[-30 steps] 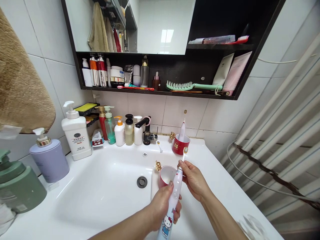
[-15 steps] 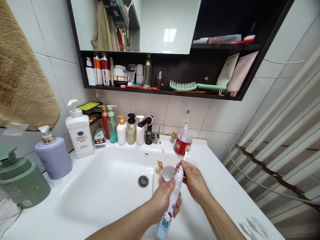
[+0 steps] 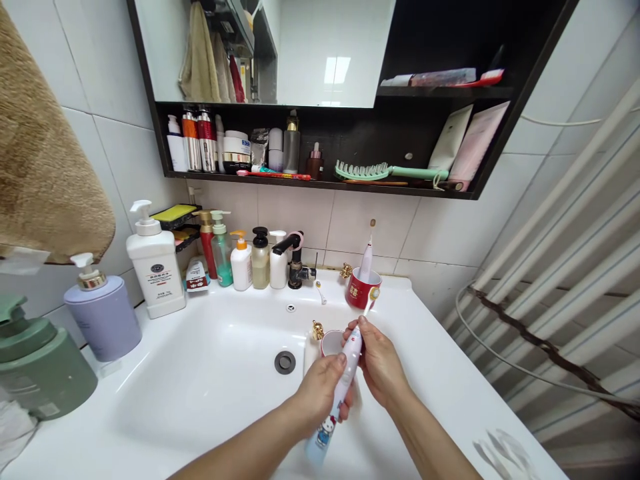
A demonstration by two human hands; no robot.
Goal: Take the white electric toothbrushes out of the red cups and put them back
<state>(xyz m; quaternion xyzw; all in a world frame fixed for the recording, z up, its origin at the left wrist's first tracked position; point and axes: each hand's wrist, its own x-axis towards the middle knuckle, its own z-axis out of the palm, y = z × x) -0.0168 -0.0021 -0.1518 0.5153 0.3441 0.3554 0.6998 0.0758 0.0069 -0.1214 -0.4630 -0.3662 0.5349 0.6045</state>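
Note:
An electric toothbrush (image 3: 345, 377) with a pink-to-blue handle and a cartoon print is held tilted over the sink's right side, brush end up and away from me. My left hand (image 3: 323, 390) wraps round its handle, thumb on top. With closed fingers, my right hand (image 3: 377, 353) grips the neck just below the brush head (image 3: 371, 299). Behind my hands is a cup (image 3: 330, 343) with a gold handle, partly hidden. Further back, a red cup (image 3: 356, 293) holds a second electric toothbrush (image 3: 367, 260) upright.
The white sink (image 3: 200, 373) has a dark drain (image 3: 285, 362) and a black faucet (image 3: 295, 260). A loose brush head (image 3: 321, 293) lies by the faucet. Several pump bottles (image 3: 241, 263) line the back and left. Above hangs a dark shelf (image 3: 370, 190) with a green hairbrush (image 3: 390, 172).
The whole view has shifted slightly left. Both hands keep their hold on the toothbrush, which has moved a little left and up in the picture with them.

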